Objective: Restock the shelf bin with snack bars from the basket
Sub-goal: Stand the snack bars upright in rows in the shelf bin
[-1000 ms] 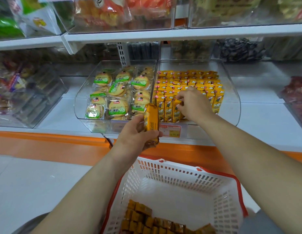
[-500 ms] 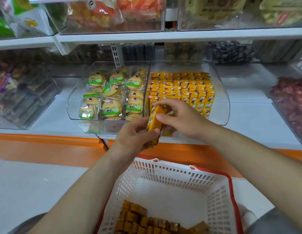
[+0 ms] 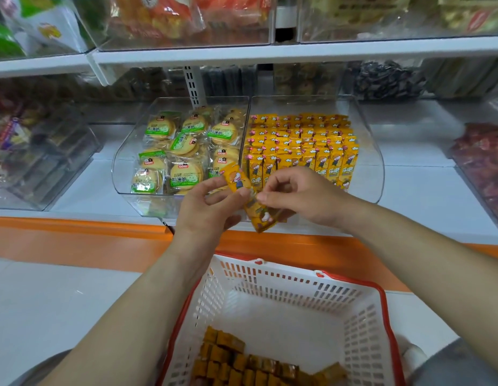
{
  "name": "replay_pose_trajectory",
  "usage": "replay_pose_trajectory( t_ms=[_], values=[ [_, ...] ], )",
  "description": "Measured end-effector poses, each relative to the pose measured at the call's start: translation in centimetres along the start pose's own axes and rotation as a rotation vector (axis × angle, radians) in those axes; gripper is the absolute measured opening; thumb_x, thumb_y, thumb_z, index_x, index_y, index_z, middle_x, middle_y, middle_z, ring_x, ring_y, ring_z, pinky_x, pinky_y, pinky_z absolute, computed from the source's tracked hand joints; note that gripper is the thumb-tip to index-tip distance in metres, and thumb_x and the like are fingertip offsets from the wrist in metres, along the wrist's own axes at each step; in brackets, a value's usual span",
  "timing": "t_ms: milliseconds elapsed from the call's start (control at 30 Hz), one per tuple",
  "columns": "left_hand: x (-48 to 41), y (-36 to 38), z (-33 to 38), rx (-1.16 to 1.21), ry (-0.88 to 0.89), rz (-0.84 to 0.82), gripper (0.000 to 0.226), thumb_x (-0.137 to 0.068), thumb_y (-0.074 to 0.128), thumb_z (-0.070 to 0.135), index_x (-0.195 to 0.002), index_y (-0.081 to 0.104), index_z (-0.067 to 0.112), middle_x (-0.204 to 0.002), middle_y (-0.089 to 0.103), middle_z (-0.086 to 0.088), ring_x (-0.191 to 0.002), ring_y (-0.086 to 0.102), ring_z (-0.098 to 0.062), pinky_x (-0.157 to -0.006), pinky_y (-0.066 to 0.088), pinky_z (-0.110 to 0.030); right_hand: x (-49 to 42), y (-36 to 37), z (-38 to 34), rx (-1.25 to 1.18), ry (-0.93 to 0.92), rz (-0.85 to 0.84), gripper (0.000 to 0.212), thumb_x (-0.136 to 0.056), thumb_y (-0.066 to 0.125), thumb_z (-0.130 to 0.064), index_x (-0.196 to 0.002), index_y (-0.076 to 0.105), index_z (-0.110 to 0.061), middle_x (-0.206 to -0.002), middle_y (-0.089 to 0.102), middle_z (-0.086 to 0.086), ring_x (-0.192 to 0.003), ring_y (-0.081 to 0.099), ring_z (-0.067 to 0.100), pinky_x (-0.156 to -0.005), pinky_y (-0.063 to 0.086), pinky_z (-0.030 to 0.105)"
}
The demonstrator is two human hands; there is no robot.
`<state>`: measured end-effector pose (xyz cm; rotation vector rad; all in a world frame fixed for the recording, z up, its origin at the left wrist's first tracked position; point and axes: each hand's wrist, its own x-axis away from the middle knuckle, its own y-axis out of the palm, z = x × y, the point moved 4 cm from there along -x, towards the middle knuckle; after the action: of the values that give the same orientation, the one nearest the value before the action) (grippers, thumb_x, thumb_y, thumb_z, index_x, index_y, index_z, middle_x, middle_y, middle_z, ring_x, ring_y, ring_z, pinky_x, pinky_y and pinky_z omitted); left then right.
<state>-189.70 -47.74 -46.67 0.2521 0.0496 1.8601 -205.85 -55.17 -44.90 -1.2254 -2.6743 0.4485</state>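
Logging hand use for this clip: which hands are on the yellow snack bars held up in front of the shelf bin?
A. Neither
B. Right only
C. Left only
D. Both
D: the left hand grips the snack bars, and the right hand pinches them from the other side.

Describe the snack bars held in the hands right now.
The held bars are slim yellow-orange packets in shiny wrapping with a cartoon figure printed on them. There are at least two, but the exact count is unclear. They tilt with the upper end leaning left, in front of the bin and above the basket. The left hand grips them, and the right hand pinches one near its middle.
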Motion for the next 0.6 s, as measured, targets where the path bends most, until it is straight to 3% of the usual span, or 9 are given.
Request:
replay_pose_trajectory(
  t_ms=[133,233,333,433,500,533,600],
  values=[
    [-0.1,0.2,0.1,0.017,-0.003,-0.021,0.029,-0.087,0.075,0.016,-0.113,0.064,0.016,-0.097,0.08,-0.008,-0.086,0.077,-0.02,-0.07,0.061,-0.027,-0.2,0.1,-0.4,0.011,-0.007,0.047,0.008,-0.094,0.068,-0.023,-0.09,0.065,-0.017,-0.084,0.073,0.004,-0.079,0.073,0.018,-0.07,0.059,0.03],
    [-0.1,0.5,0.1,-0.042,0.016,-0.031,0.033,-0.09,0.073,0.014,-0.122,0.067,0.01,-0.103,0.079,-0.01,-0.093,0.077,-0.023,-0.073,0.061,-0.03,-0.5,-0.5,-0.4,-0.124,0.01,0.134,0.017,-0.098,0.061,-0.027,-0.115,0.058,-0.024,-0.103,0.072,0.006,-0.094,0.072,0.021,-0.081,0.059,0.038],
    [0.0,1.0,0.1,-0.146,0.076,-0.016,0.04,-0.086,0.077,0.018,-0.125,0.068,0.01,-0.107,0.077,-0.008,-0.095,0.076,-0.021,-0.076,0.062,-0.03,-0.6,-0.4,-0.6,-0.078,-0.037,0.096,0.025,-0.099,0.061,-0.027,-0.123,0.059,-0.031,-0.103,0.068,-0.002,-0.093,0.069,0.016,-0.075,0.06,0.031],
    [-0.5,1.3,0.2,-0.332,0.167,0.007,0.037,-0.082,0.079,0.029,-0.116,0.07,0.02,-0.103,0.076,0.003,-0.096,0.074,-0.013,-0.078,0.061,-0.028,-0.6,-1.7,-0.9,0.007,-0.066,0.143,0.021,-0.094,0.068,-0.025,-0.114,0.065,-0.032,-0.103,0.068,-0.009,-0.089,0.07,0.01,-0.069,0.06,0.027],
    [-1.1,1.1,0.2,-0.539,0.259,0.041,0.031,-0.085,0.079,0.032,-0.114,0.068,0.027,-0.098,0.074,0.016,-0.092,0.07,-0.002,-0.075,0.057,-0.017,-0.9,-4.0,-0.7,0.077,-0.074,0.28,0.022,-0.092,0.07,-0.025,-0.112,0.064,-0.034,-0.101,0.068,-0.009,-0.083,0.071,0.011,-0.067,0.06,0.031],
    [-1.5,1.0,0.2,-0.661,0.296,0.072,0.034,-0.087,0.079,0.034,-0.118,0.067,0.027,-0.1,0.072,0.018,-0.093,0.068,-0.001,-0.073,0.053,-0.013,-1.0,-5.3,-0.5,0.14,-0.081,0.365,0.023,-0.092,0.07,-0.025,-0.113,0.064,-0.033,-0.101,0.067,-0.009,-0.081,0.07,0.012,-0.067,0.058,0.032],
    [-2.2,0.6,-0.3,-0.893,0.343,0.154,0.045,-0.088,0.077,0.04,-0.128,0.064,0.023,-0.115,0.069,0.011,-0.107,0.063,-0.01,-0.08,0.049,-0.02,-1.3,-7.4,0.4,0.29,-0.08,0.489,0.027,-0.092,0.069,-0.024,-0.118,0.063,-0.03,-0.099,0.062,-0.011,-0.082,0.067,0.014,-0.068,0.053,0.03]
  ],
)
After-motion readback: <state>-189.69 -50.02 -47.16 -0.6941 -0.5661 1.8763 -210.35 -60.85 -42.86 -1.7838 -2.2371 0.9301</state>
